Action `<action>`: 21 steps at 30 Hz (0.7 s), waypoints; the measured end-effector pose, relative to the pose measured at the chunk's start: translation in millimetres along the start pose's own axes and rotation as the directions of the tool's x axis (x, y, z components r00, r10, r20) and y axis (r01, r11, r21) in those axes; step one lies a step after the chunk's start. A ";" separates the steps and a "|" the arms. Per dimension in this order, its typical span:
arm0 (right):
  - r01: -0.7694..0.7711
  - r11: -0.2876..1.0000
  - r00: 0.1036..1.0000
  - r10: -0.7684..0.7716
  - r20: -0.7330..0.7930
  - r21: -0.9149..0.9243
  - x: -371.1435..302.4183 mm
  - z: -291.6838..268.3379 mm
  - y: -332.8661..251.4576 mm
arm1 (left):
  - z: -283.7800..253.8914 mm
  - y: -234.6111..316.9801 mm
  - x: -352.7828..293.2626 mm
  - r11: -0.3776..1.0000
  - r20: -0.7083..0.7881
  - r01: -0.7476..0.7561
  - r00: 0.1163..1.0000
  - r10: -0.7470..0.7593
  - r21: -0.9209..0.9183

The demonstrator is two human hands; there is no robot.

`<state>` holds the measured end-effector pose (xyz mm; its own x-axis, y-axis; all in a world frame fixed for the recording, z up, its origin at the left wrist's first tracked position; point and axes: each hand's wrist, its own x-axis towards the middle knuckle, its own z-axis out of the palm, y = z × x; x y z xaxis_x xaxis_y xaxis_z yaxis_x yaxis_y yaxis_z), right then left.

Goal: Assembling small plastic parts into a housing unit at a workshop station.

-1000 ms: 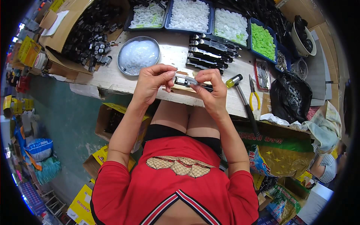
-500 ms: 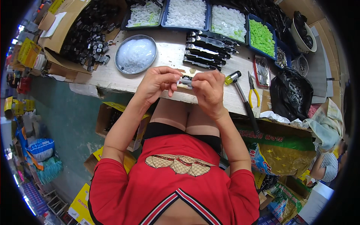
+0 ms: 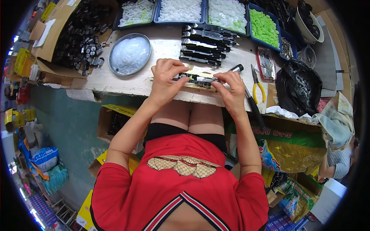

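Observation:
A long black plastic part (image 3: 201, 79), with pale bits along it, lies at the front edge of the worktable, on a wooden strip. My left hand (image 3: 166, 81) has its thumb and index finger around the left end of this part. A tiny pale green bit shows by the thumb tip; what it belongs to is unclear. At the right end, my right hand (image 3: 232, 91) pinches the part between thumb and fingers. Beyond my hands lies a row of similar black parts (image 3: 206, 48). A round dish (image 3: 130, 54) of small translucent white pieces stands to the left.
Blue trays hold white pieces (image 3: 181, 10) and green pieces (image 3: 265, 29) along the back. A hammer (image 3: 252, 104) and yellow-handled pliers (image 3: 259, 85) lie right, near a black bag (image 3: 296, 86). At left, a cardboard box (image 3: 52, 46) holds black parts.
Both hands have moved apart and now bracket the black part at the table edge. Before, they were close together with a small grey and white piece between them. The view has shifted slightly.

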<state>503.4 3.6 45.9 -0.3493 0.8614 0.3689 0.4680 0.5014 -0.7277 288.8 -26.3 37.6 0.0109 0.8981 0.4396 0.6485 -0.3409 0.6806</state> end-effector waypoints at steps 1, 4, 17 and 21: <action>-0.005 1.000 1.000 0.005 0.001 -0.029 -0.1 1.0 -0.1 | 3.6 0.0 -0.7 1.000 0.004 0.001 1.000 -0.001 -0.001; 0.018 0.997 1.000 -0.018 -0.004 -0.073 1.4 3.6 0.4 | 10.5 1.1 -1.9 0.996 -0.007 -0.036 0.999 0.037 0.080; 0.137 0.976 0.991 -0.136 0.019 -0.168 6.7 15.7 -4.2 | 13.6 0.1 -2.6 0.997 0.020 0.074 0.997 -0.074 0.020; 0.153 0.969 0.988 -0.153 0.015 -0.193 6.7 17.9 -2.5 | 14.4 -0.7 -3.2 0.998 0.004 0.070 0.998 -0.070 -0.001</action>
<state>485.4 6.7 39.8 -0.4291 0.7732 0.4670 0.5572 0.6335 -0.5369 299.3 -24.9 27.3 -0.0315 0.9209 0.3885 0.6466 -0.2776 0.7105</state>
